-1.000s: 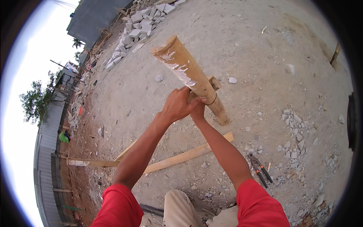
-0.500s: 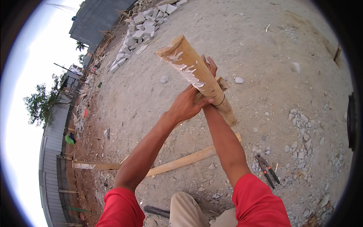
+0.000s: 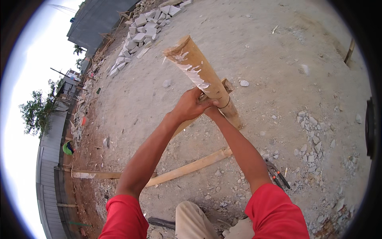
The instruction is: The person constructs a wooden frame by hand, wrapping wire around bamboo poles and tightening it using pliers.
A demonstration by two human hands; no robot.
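An upright bamboo pole (image 3: 207,75) with flaking white patches stands before me, leaning slightly left at its top. A thin dark wire (image 3: 225,104) loops around its lower part. Behind the pole runs a wooden crosspiece, whose end (image 3: 227,85) sticks out on the right. My left hand (image 3: 190,105) is closed against the pole's left side, thumb across its front and fingers out of sight behind. My right hand (image 3: 212,111) reaches behind the pole just below the left thumb; only its wrist area shows, and its fingers are hidden.
Pincers with orange and black handles (image 3: 278,175) lie on the ground beside my right forearm. A wooden strip (image 3: 191,169) crosses the ground below my arms, near a second length of wood (image 3: 95,174). Broken rubble (image 3: 312,139) lies right; pale blocks (image 3: 139,36) are heaped far left.
My right hand's fingers, earlier visible past the pole's right side, are now hidden behind it. The left hand keeps its place on the pole. The whole view has shifted slightly.
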